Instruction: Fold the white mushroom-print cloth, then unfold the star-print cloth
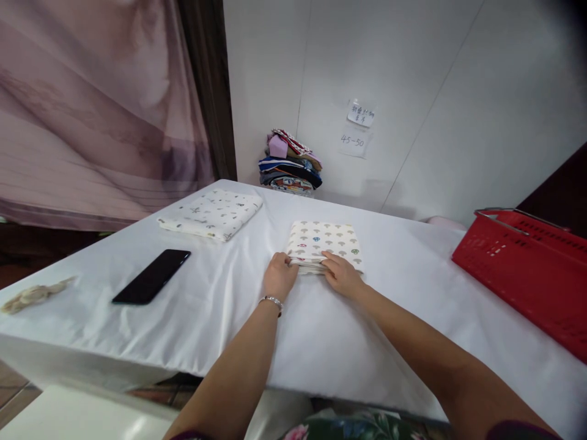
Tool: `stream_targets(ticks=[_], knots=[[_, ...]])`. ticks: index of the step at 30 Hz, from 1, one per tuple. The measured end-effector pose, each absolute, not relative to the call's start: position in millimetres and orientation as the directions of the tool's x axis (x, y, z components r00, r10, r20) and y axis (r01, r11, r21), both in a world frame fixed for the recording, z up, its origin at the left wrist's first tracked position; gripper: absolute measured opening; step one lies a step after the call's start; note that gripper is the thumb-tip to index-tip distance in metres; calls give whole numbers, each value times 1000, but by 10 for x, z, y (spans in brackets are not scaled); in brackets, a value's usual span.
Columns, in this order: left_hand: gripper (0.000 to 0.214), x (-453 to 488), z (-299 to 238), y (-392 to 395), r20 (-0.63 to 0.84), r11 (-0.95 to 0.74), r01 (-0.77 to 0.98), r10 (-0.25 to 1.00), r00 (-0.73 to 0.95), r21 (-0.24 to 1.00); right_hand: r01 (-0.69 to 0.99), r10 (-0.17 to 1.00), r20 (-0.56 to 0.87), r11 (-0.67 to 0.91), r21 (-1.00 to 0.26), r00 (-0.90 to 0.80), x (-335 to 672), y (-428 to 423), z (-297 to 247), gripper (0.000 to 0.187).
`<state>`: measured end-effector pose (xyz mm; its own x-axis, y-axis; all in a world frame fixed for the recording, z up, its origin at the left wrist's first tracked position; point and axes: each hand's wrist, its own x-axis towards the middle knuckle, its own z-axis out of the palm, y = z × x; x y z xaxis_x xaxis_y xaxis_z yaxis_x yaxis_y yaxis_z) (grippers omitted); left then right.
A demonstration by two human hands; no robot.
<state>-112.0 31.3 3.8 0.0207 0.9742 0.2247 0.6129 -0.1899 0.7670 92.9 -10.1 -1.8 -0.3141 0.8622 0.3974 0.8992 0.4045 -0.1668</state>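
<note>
A white cloth with a grey mushroom print (326, 239), folded into a thick square, lies on the white-covered table in front of me. My left hand (279, 275) is closed on its near left corner, thumb over the folded layers. At the near edge, right of the middle, my right hand (340, 274) grips the layers, with fingers on top and the thumb low at the front. Farther left lies another folded white cloth with small dark prints (213, 212), apart from both hands.
A black phone (152, 277) and a beige twisted bundle (36, 296) lie at left on the white tablecloth (220, 281). The red basket (523, 263) stands at right. Behind the table rises a stack of folded clothes (291, 164) against the wall. A pink curtain (101, 104) hangs at left.
</note>
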Motion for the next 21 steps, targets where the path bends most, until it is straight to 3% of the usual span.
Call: stream_targets(ticks=[11,21], knots=[[5,-1117,37,325,207,-168,596,978,3,785,933,892,330,352,-75,-310,824,-19,28,22],[5,-1113,-32,372,200,-161,557,980,-9,815,931,898,260,365,13,-356,838,-18,43,28]])
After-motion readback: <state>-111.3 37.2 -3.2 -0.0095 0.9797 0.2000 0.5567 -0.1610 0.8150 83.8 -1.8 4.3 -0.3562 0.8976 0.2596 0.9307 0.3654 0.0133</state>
